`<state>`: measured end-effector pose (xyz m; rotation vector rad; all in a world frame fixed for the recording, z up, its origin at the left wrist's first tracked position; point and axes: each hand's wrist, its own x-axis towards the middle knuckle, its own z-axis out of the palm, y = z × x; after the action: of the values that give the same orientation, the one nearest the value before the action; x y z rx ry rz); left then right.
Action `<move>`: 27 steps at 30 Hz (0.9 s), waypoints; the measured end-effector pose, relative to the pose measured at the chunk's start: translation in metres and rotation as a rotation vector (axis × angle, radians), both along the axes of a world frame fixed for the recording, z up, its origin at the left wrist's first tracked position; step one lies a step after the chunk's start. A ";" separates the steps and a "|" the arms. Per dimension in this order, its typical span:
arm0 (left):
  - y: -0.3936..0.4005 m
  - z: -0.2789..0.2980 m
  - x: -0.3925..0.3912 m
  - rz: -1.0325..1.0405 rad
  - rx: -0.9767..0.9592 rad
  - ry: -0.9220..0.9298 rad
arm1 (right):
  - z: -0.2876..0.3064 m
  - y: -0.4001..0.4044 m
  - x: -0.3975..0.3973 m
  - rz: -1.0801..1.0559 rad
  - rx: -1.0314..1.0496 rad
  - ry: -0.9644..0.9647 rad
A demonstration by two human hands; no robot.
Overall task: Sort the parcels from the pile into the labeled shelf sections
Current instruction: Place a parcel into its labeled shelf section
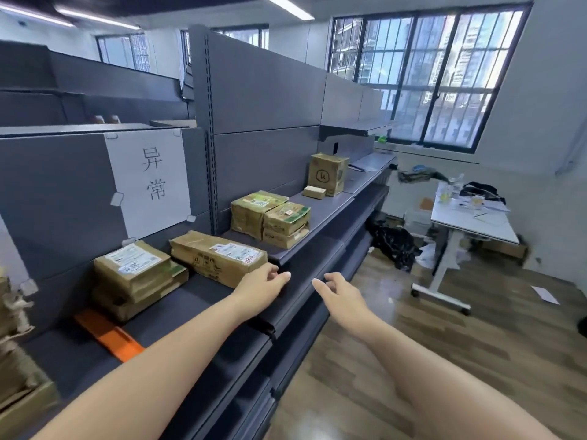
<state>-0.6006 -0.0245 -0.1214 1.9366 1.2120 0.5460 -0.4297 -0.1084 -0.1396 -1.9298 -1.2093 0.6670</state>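
A long taped cardboard parcel [219, 258] lies at the shelf's [203, 300] front edge. The left hand [263, 282], loosely curled, is held just beside it; the right hand [340, 295] hangs empty. Stiff, probably light; best gripped by both ends.

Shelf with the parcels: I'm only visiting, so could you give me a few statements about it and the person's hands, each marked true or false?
1. Both hands hold parcels. False: the left hand and right hand hold nothing.
2. A white paper sign with handwritten characters is taped to the shelf's back panel. True.
3. The long parcel lies on the floor. False: it lies on the shelf, beside the left hand.
4. An orange strip lies on the shelf. True.
5. The tall box lies flat. False: it stands upright.
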 end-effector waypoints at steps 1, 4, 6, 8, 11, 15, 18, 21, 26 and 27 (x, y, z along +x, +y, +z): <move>0.007 -0.001 0.010 0.006 -0.007 0.000 | -0.003 0.006 0.007 0.004 0.001 0.009; 0.028 -0.004 0.036 0.017 -0.014 0.010 | -0.009 0.030 0.030 0.014 -0.003 0.026; 0.045 -0.009 0.052 0.027 -0.025 0.007 | -0.011 0.047 0.043 0.021 -0.011 0.033; 0.066 -0.013 0.068 0.023 -0.025 0.013 | -0.013 0.066 0.058 0.023 -0.015 0.037; 0.100 -0.014 0.092 0.017 -0.014 0.020 | -0.011 0.101 0.080 0.025 -0.009 0.035; 0.157 -0.006 0.126 0.067 -0.026 -0.010 | -0.002 0.151 0.114 0.018 -0.036 0.004; 0.198 -0.002 0.149 0.039 -0.032 -0.001 | 0.004 0.187 0.138 0.001 -0.016 0.020; 0.225 -0.004 0.170 0.021 -0.047 0.002 | 0.002 0.216 0.157 -0.008 -0.019 0.026; 0.261 -0.007 0.191 0.032 -0.046 0.029 | -0.005 0.261 0.179 0.029 -0.034 0.038; 0.270 -0.007 0.194 0.044 -0.032 0.040 | -0.005 0.272 0.183 0.045 -0.037 0.029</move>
<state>-0.4069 0.2451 -0.1287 1.9057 1.2835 0.5098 -0.2471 0.1635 -0.1442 -1.9214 -1.2335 0.7437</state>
